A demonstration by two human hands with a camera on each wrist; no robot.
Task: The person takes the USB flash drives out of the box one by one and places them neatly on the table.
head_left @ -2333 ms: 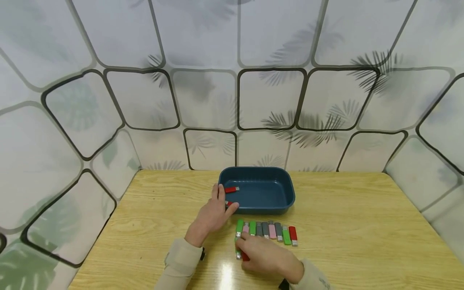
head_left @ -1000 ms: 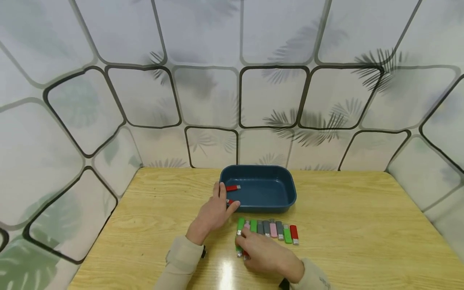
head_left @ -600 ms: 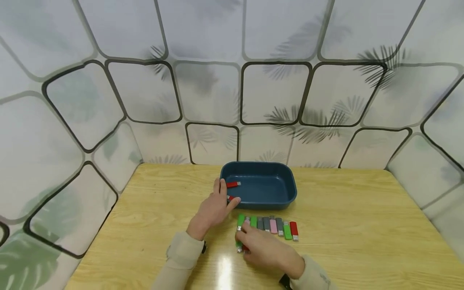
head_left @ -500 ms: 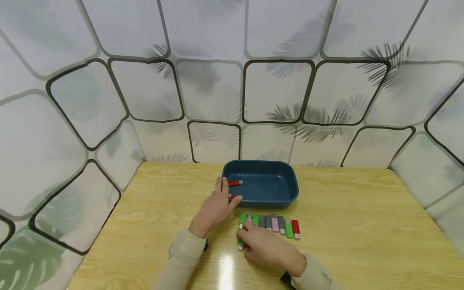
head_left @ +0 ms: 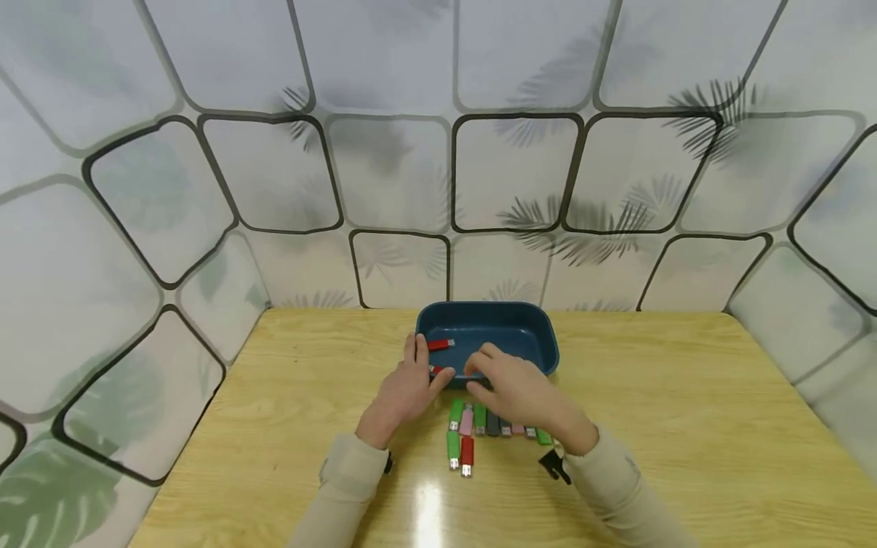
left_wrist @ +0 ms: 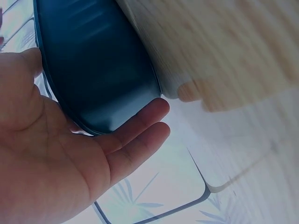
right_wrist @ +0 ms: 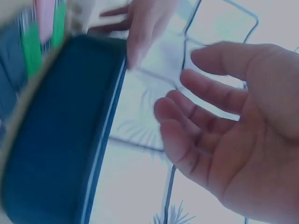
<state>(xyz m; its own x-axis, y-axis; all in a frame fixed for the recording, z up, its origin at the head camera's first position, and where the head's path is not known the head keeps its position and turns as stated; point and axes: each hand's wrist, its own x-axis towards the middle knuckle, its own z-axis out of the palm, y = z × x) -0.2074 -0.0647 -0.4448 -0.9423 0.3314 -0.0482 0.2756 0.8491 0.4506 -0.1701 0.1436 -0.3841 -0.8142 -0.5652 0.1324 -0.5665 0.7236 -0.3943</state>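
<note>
A dark blue plastic bin (head_left: 487,312) stands on the table, with two red USB sticks (head_left: 441,345) at its left end. My left hand (head_left: 404,392) rests on the bin's left front corner, two fingers stretched along the left side and the thumb at the front rim. Over the front part of the bin hovers my right hand (head_left: 517,388). Its fingers are loosely bent, and the right wrist view shows nothing between them. Before the bin lies a row of green, pink and grey USB sticks (head_left: 480,419); below its left end are a green stick (head_left: 453,449) and a red stick (head_left: 467,455).
The wooden table (head_left: 658,411) reaches back to a patterned cloth wall (head_left: 384,175), which also closes off both sides. A black strap end (head_left: 555,466) sticks out beneath my right wrist. My right forearm hides the right end of the row.
My right hand has left the red stick in the front row and moved up and forward over the bin. My left hand stays at the bin's corner.
</note>
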